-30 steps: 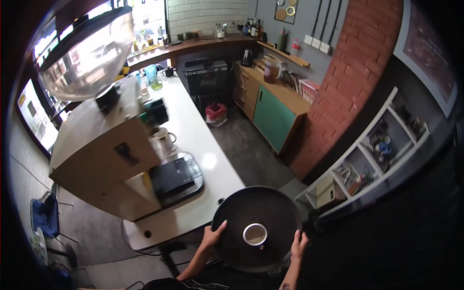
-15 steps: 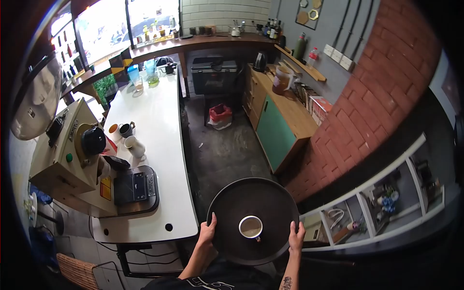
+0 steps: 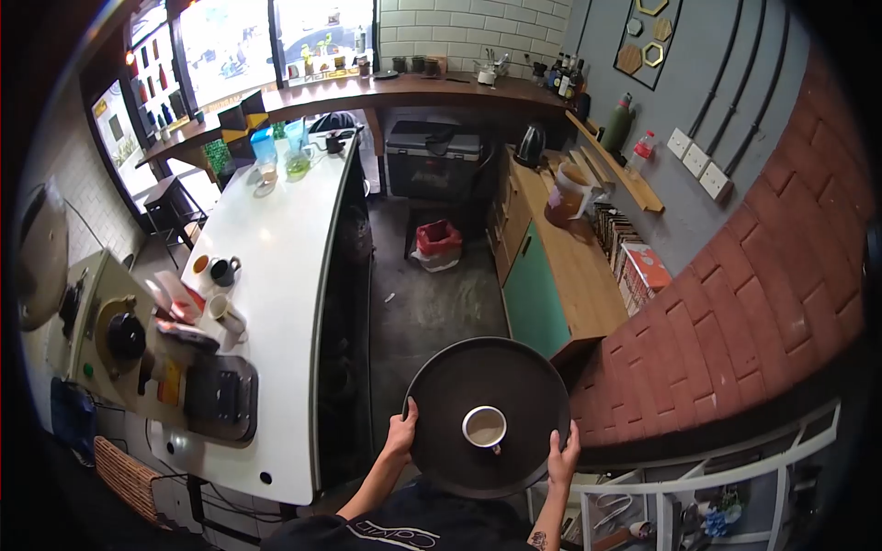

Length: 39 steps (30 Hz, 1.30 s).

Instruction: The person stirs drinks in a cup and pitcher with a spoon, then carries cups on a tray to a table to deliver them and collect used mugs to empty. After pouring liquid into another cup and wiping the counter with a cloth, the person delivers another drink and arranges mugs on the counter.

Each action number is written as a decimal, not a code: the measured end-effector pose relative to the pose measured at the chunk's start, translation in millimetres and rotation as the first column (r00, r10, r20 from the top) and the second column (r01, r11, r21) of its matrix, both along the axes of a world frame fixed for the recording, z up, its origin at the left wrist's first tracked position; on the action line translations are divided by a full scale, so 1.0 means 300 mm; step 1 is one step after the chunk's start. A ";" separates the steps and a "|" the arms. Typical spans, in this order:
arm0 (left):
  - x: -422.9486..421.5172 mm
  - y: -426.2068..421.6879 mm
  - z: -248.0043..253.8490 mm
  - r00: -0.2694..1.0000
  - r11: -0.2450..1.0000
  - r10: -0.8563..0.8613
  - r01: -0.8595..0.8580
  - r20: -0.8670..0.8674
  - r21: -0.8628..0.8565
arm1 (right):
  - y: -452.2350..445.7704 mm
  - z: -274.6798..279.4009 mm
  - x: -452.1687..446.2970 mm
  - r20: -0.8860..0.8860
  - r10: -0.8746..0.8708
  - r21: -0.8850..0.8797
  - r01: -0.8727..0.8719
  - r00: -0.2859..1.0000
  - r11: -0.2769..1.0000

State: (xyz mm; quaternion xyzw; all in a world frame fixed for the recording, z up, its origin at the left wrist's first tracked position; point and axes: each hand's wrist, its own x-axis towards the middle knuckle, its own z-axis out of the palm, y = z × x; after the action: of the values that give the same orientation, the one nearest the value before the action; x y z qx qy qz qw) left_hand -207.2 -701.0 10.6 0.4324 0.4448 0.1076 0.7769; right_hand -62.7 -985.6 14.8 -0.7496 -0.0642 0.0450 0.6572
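Note:
A round dark serving tray (image 3: 487,372) is held level in front of my body. My left hand (image 3: 401,433) grips its left rim with the thumb on top, and my right hand (image 3: 563,452) grips the right rim in the same way. On the tray, a little below its middle, stands a white cup (image 3: 484,428) with a milky brown drink in it. The cup's handle points towards me. Neither hand touches the cup. The fingers under the tray are hidden.
Left is a white counter (image 3: 285,367) with a coffee grinder (image 3: 110,340), a scale (image 3: 220,395), cups (image 3: 224,314) and a pitcher. Right, a wooden cabinet (image 3: 542,312) and brick wall (image 3: 726,340). Ahead on the floor, a lined bin (image 3: 437,246) and a black cooler box (image 3: 432,161).
My view has moved forward and turned, so the counter and grinder sit further left and the cabinet looks nearer. Both hands still hold the tray, with the cup standing on it.

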 end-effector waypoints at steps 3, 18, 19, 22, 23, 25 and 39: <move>0.157 0.011 0.014 0.993 0.997 0.063 -0.057 0.104 -0.059 | 0.056 0.015 0.142 0.469 -0.040 -0.415 0.260 0.882 0.872; 1.178 0.143 -0.220 0.973 0.978 0.208 -0.210 0.098 0.008 | 0.369 -0.148 1.113 -0.318 0.536 -0.019 -0.570 0.782 0.821; 1.231 0.155 -0.268 0.978 0.981 0.194 -0.192 0.083 -0.022 | 0.372 -0.154 1.162 -0.406 0.533 0.094 -0.546 0.743 0.833; 1.419 0.175 -0.244 0.993 0.993 0.117 -0.117 0.003 -0.035 | 0.381 -0.150 1.280 -0.562 0.521 0.260 -0.461 0.642 0.848; 1.480 0.176 -0.241 0.994 0.993 0.105 -0.106 -0.020 -0.049 | 0.379 -0.185 1.320 -0.559 0.507 0.261 -0.441 0.656 0.859; 1.566 0.167 -0.288 0.996 0.995 0.069 -0.072 -0.056 -0.066 | 0.372 -0.277 1.351 -0.567 0.473 0.263 -0.396 0.674 0.880; 1.985 0.155 -0.384 0.969 0.963 -0.220 0.198 -0.110 -0.182 | 0.366 -0.297 1.415 -0.598 -0.031 0.207 0.191 0.801 0.959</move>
State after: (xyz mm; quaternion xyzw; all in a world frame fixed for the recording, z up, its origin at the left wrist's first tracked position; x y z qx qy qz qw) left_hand 388.4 -654.7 -104.7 0.4153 0.4536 -0.0413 0.7875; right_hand 361.7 -875.6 -74.3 -0.6093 0.1818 0.2276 0.7375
